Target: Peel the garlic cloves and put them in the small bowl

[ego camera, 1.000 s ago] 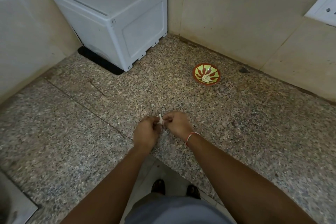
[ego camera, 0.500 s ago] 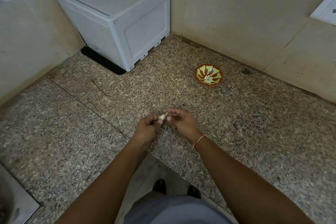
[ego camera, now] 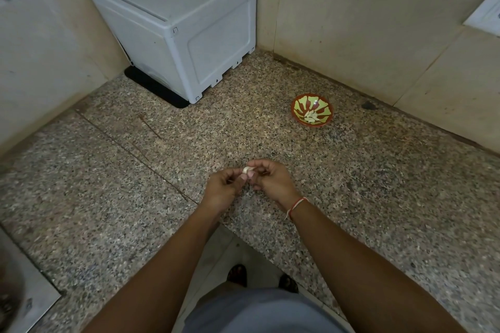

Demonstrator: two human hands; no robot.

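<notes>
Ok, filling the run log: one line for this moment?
stage: peeling | left hand and right hand: pinching garlic clove | small bowl: holds peeled cloves

A home kitchen, by the look of it: a speckled granite countertop [ego camera: 378, 197] runs into a corner of beige tiled walls [ego camera: 365, 21], with a white plastic storage box [ego camera: 189, 35] on it, a small painted bowl [ego camera: 297, 113] holding peeled garlic cloves [ego camera: 310, 116], and a steel sink edge [ego camera: 29, 292] at the left.
</notes>
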